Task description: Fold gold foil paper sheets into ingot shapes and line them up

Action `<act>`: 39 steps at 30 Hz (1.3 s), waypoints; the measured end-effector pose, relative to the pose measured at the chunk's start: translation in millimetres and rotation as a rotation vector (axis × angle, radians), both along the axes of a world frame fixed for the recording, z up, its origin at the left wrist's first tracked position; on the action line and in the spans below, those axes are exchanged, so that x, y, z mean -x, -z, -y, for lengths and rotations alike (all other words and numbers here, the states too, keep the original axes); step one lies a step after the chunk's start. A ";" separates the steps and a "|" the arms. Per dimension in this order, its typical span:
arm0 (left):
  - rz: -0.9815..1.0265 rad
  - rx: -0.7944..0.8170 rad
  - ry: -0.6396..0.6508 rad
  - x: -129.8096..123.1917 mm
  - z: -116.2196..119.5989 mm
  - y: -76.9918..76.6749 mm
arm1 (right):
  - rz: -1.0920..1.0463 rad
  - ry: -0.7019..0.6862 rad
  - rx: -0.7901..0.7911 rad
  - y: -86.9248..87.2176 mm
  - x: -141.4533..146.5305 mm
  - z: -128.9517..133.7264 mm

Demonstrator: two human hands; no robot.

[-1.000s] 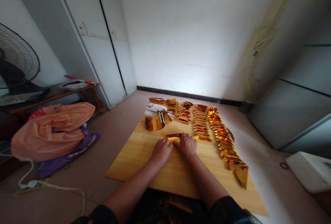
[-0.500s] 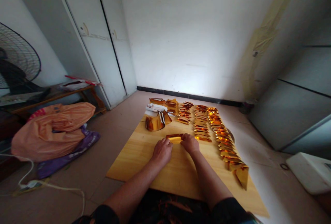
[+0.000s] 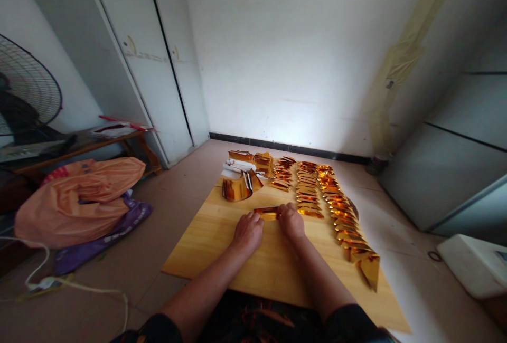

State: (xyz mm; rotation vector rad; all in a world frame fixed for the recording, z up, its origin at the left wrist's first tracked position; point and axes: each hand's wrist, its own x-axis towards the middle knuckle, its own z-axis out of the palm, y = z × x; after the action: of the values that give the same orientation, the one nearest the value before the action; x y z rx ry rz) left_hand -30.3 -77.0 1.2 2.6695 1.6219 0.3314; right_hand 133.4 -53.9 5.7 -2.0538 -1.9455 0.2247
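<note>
A shiny gold foil paper (image 3: pixel 268 213), folded into a narrow strip, lies at the middle of the wooden board (image 3: pixel 209 237). At its left end my left hand (image 3: pixel 249 231) is closed on it, fingers curled. My right hand (image 3: pixel 291 221) grips the right end, its fingertips bent over the foil. Just right of that hand runs a column of folded gold foil pieces (image 3: pixel 309 190). Farther right is a longer column of folded foil pieces (image 3: pixel 340 216), and a shorter group (image 3: pixel 283 174) sits behind. A curved stack of gold foil sheets (image 3: pixel 236 187) lies back left.
White paper packaging (image 3: pixel 239 165) and more foil (image 3: pixel 263 162) are at the board's back edge. Left on the floor are an orange bag (image 3: pixel 79 200), a purple bag (image 3: pixel 106 232) and a white cable (image 3: pixel 99 289). A white box (image 3: pixel 473 266) stands to the right.
The foil strip between my hands looks narrower and darker, its near flap folded over. My right hand has shifted slightly; my left hand has barely moved.
</note>
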 end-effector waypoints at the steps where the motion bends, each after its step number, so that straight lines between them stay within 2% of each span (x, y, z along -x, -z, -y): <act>1: 0.004 -0.004 -0.002 -0.3 -0.4 -0.2 | 0.013 -0.044 -0.034 1.6 0.5 2.6; 10: -0.003 -0.019 0.000 -3.0 -1.9 0.3 | 0.047 -0.181 -0.166 12.7 -4.2 10.4; 14: -0.020 -0.024 -0.010 -3.3 -0.3 0.8 | 0.046 -0.186 -0.187 13.9 -3.8 10.6; 22: -0.025 0.020 -0.046 -6.0 1.4 -7.4 | -0.010 -0.196 -0.244 18.3 -3.0 9.8; 32: 0.161 -0.050 -0.089 -5.3 -5.1 2.8 | -0.112 -0.237 -0.322 21.1 -6.9 9.7; 39: 0.152 -0.057 -0.039 -1.8 -1.0 -0.7 | -0.109 -0.285 -0.241 15.4 -7.7 15.3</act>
State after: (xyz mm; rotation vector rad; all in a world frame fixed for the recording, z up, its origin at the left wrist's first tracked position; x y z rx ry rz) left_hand -28.4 -76.0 2.0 2.5827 1.6450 0.5743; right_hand 141.1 -69.1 -9.7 -1.5809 -2.0792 0.1506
